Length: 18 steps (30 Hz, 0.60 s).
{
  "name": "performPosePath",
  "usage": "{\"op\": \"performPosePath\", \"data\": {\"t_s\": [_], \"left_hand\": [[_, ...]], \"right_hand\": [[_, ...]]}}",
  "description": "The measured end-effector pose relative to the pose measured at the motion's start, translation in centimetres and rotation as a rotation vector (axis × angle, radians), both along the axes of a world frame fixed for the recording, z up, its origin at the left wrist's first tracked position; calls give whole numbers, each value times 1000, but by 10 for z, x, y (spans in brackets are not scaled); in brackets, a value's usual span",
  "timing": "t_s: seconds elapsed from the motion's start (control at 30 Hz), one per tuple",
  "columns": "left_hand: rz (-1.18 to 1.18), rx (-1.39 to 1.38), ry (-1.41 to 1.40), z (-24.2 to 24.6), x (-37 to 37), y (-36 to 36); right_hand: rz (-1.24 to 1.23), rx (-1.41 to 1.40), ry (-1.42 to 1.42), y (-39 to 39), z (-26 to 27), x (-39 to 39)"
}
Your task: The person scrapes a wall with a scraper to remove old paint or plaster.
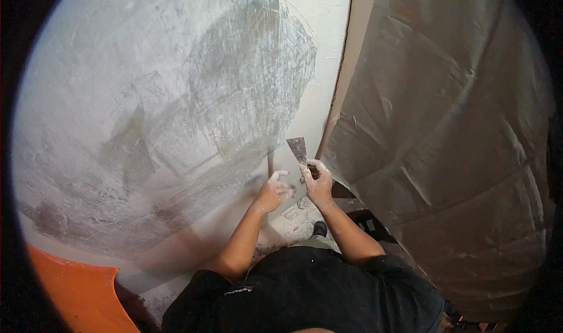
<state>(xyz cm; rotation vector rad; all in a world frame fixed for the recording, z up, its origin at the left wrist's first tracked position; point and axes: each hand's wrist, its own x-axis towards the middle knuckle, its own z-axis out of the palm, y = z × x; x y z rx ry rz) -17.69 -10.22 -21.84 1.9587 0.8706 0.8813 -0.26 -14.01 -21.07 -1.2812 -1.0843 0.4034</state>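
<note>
My right hand (319, 182) grips a putty knife (298, 149), its flared, stained blade pointing up and away from me. White dust coats the fingers, and the knife's handle is mostly hidden in the hand. To the left, my left hand (275, 192) hovers with its fingers apart and nothing visible in them; the fingertips are slightly blurred. Both hands are in front of a pale wall (323, 60), close together but not touching. A broad grey, streaky area of filler (255, 69) covers much of that wall, with an uneven right edge.
A creased brown sheet (440, 135) hangs along the right side, beyond the wall's dark edge. At lower left is an orange panel or sheet (79, 289). Below my hands, white dust and scraps lie on the floor (290, 227) near my dark shoe (320, 229).
</note>
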Motion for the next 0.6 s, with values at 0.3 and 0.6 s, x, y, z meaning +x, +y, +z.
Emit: {"op": "performPosePath", "data": {"t_s": [0.3, 0.6], "left_hand": [[153, -256, -570, 18, 62, 2], [213, -257, -491, 70, 105, 4]], "right_hand": [[171, -89, 451, -3, 27, -5], [256, -32, 363, -12, 59, 19]]}}
